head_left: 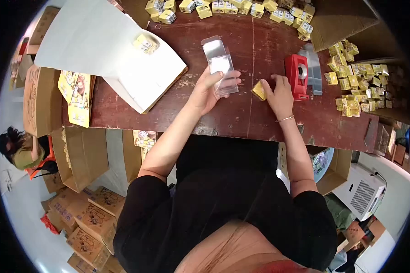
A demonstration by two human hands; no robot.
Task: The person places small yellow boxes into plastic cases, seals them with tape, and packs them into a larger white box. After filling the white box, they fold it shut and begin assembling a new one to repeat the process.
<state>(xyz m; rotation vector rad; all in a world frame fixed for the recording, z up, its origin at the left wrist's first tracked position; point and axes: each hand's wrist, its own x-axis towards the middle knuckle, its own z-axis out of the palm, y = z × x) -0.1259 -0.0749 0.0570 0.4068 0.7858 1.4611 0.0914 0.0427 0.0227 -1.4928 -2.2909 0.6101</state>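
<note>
My left hand (208, 91) holds a clear plastic box (223, 75) above the table, thumb across its front and fingers behind it. The box's end flap (211, 40) stands open at the far end. To the right, my right hand (280, 98) rests low over the tabletop, its thumb against a small yellow box (259, 91). Part of that yellow box is hidden by the hand, so the full grip cannot be seen. Just right of my right hand stands a red tape dispenser (294, 75).
Small yellow boxes (217, 6) line the table's (168, 102) far edge, with more piled at right (351, 88). A white-lined open carton (143, 86) and yellow printed packets (79, 102) sit at left. Cardboard boxes (93, 220) fill the floor; another person (25, 152) sits far left.
</note>
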